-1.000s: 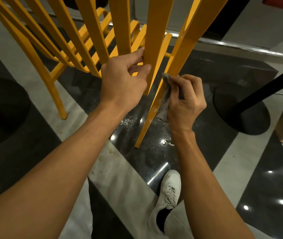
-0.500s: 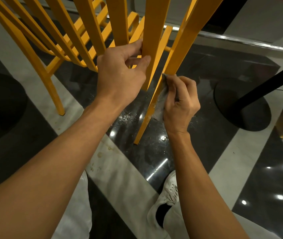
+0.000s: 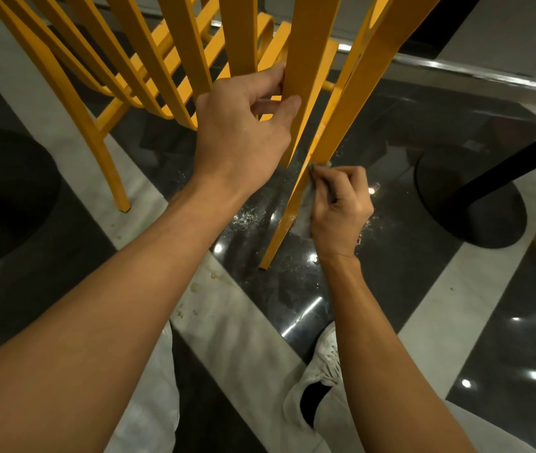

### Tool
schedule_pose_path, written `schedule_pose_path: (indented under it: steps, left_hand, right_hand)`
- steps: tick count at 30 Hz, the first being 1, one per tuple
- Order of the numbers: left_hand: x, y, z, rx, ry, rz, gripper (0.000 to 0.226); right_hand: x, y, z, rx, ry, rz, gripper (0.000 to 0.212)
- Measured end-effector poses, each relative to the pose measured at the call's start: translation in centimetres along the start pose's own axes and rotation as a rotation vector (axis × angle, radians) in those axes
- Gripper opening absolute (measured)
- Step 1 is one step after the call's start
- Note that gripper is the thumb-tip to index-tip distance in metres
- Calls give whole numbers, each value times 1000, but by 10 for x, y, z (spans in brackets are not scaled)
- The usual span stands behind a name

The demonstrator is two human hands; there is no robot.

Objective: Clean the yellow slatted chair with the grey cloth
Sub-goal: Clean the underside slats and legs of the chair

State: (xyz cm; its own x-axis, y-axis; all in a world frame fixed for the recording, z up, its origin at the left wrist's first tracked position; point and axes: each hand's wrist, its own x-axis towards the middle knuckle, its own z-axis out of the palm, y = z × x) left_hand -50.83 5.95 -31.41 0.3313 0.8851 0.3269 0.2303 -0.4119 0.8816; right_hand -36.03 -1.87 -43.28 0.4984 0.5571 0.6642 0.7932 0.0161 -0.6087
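Behind the chair, viewed from above. The yellow slatted chair (image 3: pixel 194 60) stands on a polished floor (image 3: pixel 400 289) of dark tiles crossed by pale stripes. Its back slats rise toward the camera and its slatted seat shows between them.

The left hand (image 3: pixel 243 129) grips one back slat (image 3: pixel 307 44) near its lower end, with the thumb on the near face and the curled fingers wrapped round the far edge. The right hand (image 3: pixel 342 207) sits lower, with its fingers folded over the grey cloth (image 3: pixel 304 217). It presses the cloth against the side of the rear leg (image 3: pixel 281 230) on the person's right, about halfway down the visible length of that leg. Only a crumpled strip of cloth shows between the palm and the leg.

The foot of this leg rests on a dark tile. The other rear leg (image 3: pixel 113 174) stands on a pale stripe, well to the left.

Pale specks of debris (image 3: pixel 243 219) lie scattered on the dark tile just beside the wiped leg. A round black table base (image 3: pixel 456 204) with a slanting black post (image 3: pixel 515 168) stands to the right, apart from the chair. At the lower edge appear a white shoe (image 3: pixel 320 367) and light trousers (image 3: pixel 149 403).
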Motion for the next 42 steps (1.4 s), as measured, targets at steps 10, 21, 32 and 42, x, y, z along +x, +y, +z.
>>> schedule_pose_path:
  steps: [10, 21, 32, 42]
  left_hand:
    - [-1, 0, 2, -2, -3, -7, 28]
    - [1, -2, 3, 20, 2, 27, 36]
    - [-1, -7, 8, 63, 20, 57, 36]
    - [-6, -6, 8, 95, -31, 26, 38]
  right_hand:
    - [3, 1, 1, -21, -10, -33, 5]
    - [7, 1, 2, -30, 18, -38, 9]
    - [13, 2, -1, -9, 19, -34, 8]
    - [3, 7, 6, 13, -10, 26, 5]
